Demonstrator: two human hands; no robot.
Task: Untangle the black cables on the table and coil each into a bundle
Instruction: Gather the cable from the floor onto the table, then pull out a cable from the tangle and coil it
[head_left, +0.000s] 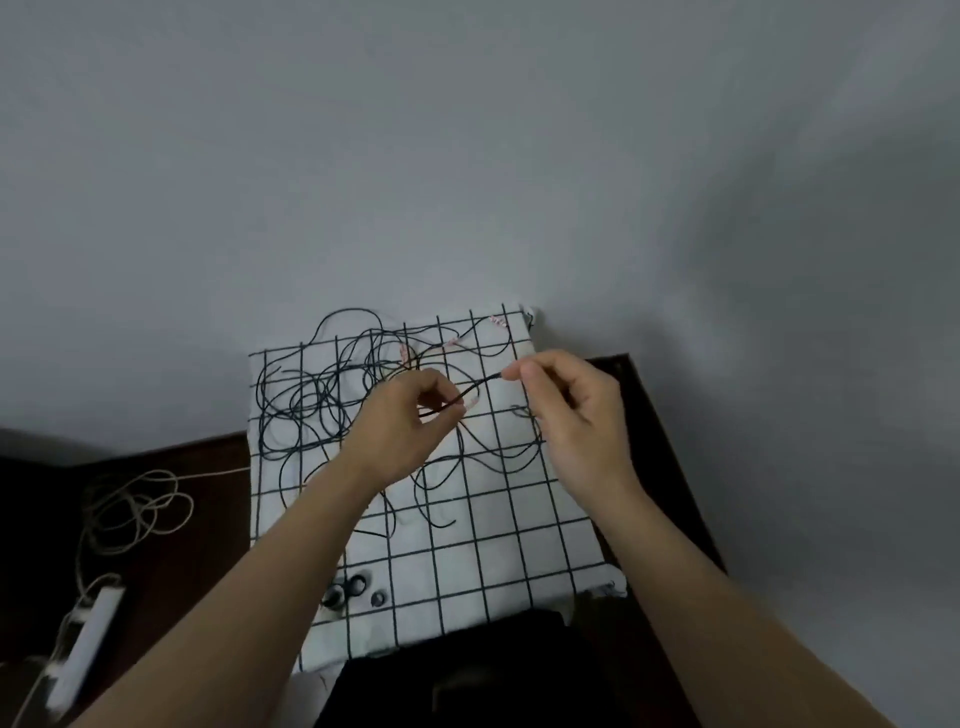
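Observation:
A tangle of thin black cables (317, 400) lies spread over a white cloth with a black grid (519, 530) on a dark table. More black loops (488, 452) trail across the cloth's middle. My left hand (405, 431) pinches a black cable strand (475, 388) at its lower end. My right hand (571, 415) pinches the same strand's upper end between thumb and forefinger. The short stretch between both hands is lifted above the cloth. Small pink tags (402, 353) show among the cables at the back.
A beige cord (135, 509) lies coiled on the dark table (208, 519) at the left, near a white bar-shaped object (88, 639). Small black round pieces (353, 587) sit on the cloth's near left. A grey wall rises behind. A dark object (467, 675) lies at the near edge.

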